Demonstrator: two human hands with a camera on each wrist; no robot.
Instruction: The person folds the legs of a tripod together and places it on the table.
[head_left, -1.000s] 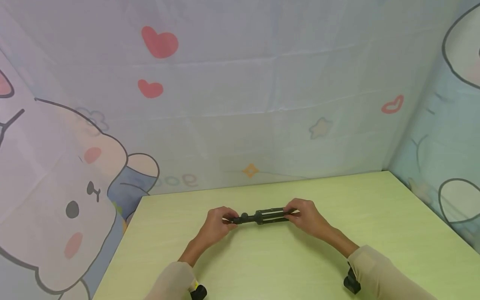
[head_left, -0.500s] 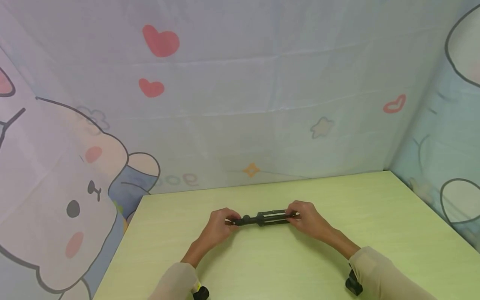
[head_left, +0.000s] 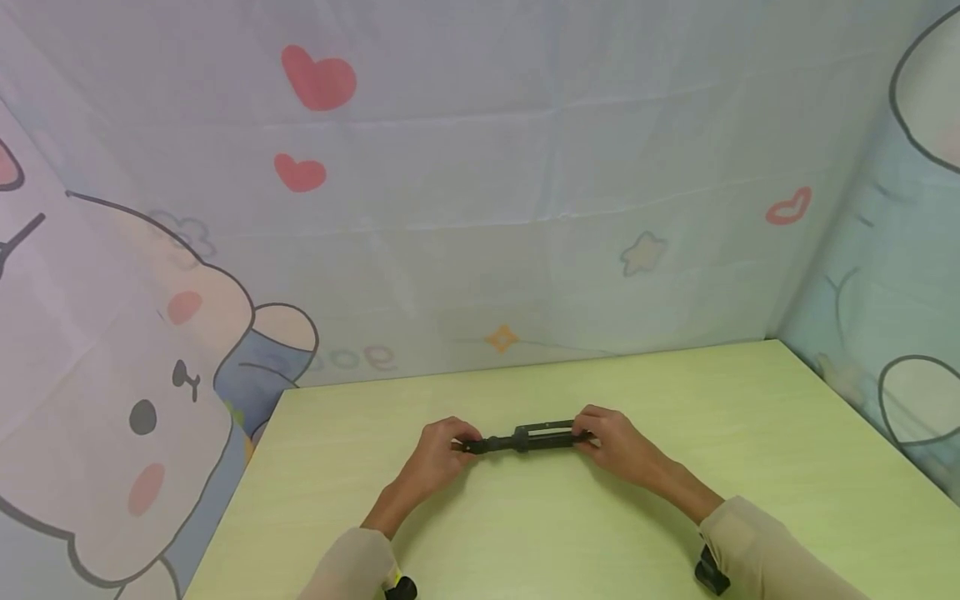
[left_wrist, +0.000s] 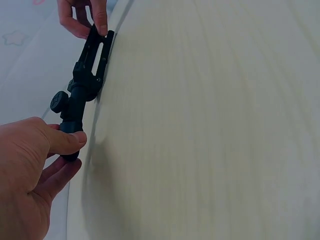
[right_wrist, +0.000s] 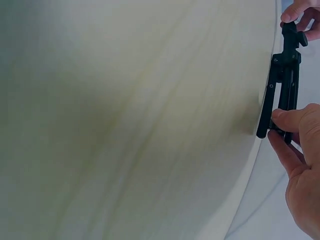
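Observation:
A small black tripod [head_left: 521, 439] with its legs folded lies lengthwise between both hands, held a little above the table. My left hand [head_left: 437, 454] pinches its narrow head end between thumb and fingers. A round knob [left_wrist: 59, 101] sticks out of the tripod's side near that hand in the left wrist view. At the other end, my right hand [head_left: 618, 447] pinches the leg tips. From the right wrist view, thumb and fingers of the right hand [right_wrist: 305, 150] grip inner legs, while one leg [right_wrist: 266, 110] stands slightly apart, with a slim gap beside it.
The pale yellow-green table [head_left: 525, 533] spreads around both hands. Behind it hangs a printed cloth backdrop [head_left: 480, 208] with hearts and a cartoon animal, and cloth also rises at both sides. Small black cameras [head_left: 711, 572] sit at the sleeves.
The tripod has turned about its long axis, so its knob no longer stands up on top and the legs look differently spaced. Both hands keep their grip and have shifted only slightly.

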